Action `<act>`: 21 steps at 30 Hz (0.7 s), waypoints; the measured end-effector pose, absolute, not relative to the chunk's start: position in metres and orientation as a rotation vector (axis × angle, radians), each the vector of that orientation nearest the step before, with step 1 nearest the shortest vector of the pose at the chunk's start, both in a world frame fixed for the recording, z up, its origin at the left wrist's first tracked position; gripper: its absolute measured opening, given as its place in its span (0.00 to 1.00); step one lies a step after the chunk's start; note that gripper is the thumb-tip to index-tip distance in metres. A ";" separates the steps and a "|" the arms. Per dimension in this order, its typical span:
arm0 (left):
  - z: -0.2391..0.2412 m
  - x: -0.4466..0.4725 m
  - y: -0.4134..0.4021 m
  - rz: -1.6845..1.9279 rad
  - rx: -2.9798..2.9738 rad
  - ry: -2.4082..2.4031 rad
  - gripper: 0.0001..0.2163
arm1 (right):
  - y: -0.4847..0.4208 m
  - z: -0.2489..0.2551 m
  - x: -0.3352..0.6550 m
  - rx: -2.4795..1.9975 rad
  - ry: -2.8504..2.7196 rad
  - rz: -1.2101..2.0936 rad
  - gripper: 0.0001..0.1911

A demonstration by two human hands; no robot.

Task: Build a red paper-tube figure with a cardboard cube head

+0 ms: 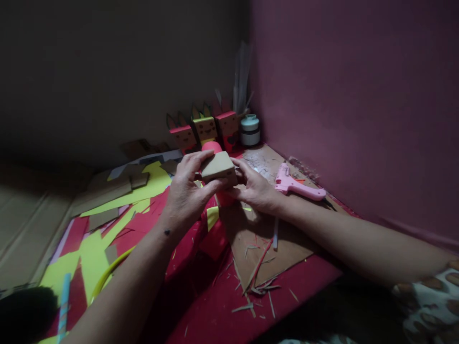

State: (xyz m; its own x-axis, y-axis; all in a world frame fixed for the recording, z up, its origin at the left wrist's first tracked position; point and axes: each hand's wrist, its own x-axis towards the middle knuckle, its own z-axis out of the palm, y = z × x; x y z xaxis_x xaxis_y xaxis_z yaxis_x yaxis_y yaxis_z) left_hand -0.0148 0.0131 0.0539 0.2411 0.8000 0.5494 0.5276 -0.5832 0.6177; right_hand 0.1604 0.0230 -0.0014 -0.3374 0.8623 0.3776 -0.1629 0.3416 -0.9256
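Between both hands is a small cardboard box, raised above the red table with its pale top tilted toward me. My left hand grips its left side, thumb along the front edge and fingers over the far edge. On the right side, my right hand has its fingers pressed against the box. Red material shows below the box, partly hidden by my hands; whether it joins the box I cannot tell. A red rounded piece appears just behind it.
Box figures with drawn faces stand at the back beside a pale blue jar. A pink glue gun lies right on a cardboard sheet, near a glue stick. Yellow paper strips and cardboard scraps cover the left.
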 end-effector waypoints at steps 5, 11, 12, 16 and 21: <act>0.054 -0.015 0.013 1.261 2.249 1.250 0.21 | 0.022 -0.001 0.161 -0.674 -1.569 1.186 0.38; 0.055 -0.015 0.014 1.263 2.295 1.233 0.20 | 0.020 0.002 0.161 -0.649 -1.556 1.209 0.35; 0.054 -0.015 0.014 1.261 2.300 1.232 0.20 | 0.020 0.002 0.161 -0.654 -1.551 1.210 0.34; 0.054 -0.016 0.014 1.266 2.311 1.223 0.20 | 0.020 0.002 0.160 -0.666 -1.512 1.242 0.34; 0.053 -0.016 0.015 1.261 2.330 1.237 0.19 | 0.020 0.003 0.160 -0.654 -1.482 1.279 0.34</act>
